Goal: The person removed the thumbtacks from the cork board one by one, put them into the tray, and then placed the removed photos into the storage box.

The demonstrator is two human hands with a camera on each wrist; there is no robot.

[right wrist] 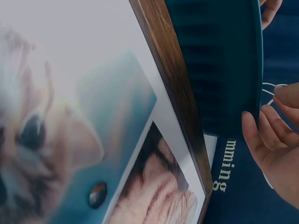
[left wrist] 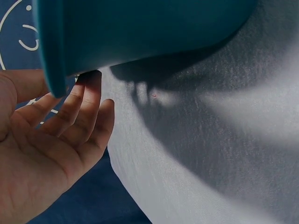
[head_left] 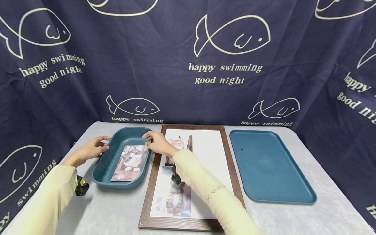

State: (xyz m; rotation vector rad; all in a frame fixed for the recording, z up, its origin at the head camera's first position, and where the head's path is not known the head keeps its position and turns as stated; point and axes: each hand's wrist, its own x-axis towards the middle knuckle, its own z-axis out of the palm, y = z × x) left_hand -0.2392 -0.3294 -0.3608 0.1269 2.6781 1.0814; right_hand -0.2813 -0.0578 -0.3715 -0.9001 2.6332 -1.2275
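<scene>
A deep teal plastic bin (head_left: 117,186) stands at the left of the table, with a grey-and-white cat picture (head_left: 133,160) lying inside. My left hand (head_left: 92,148) holds the bin's left rim; in the left wrist view its fingers (left wrist: 93,100) curl up under the rim against the outer wall, the thumb partly hidden behind it. Across the bin, my right hand (head_left: 158,142) grips the far right corner of the rim, one digit outside the wall and the other fingers (right wrist: 275,123) past the edge.
Right of the bin lies a wood-framed white board (head_left: 208,169). Two cat pictures lie on its left half, an upper one (head_left: 176,142) and a lower one (head_left: 176,199), partly under my right forearm. A small shiny oval piece (right wrist: 97,195) sits there. A flat teal tray (head_left: 273,166) lies farther right.
</scene>
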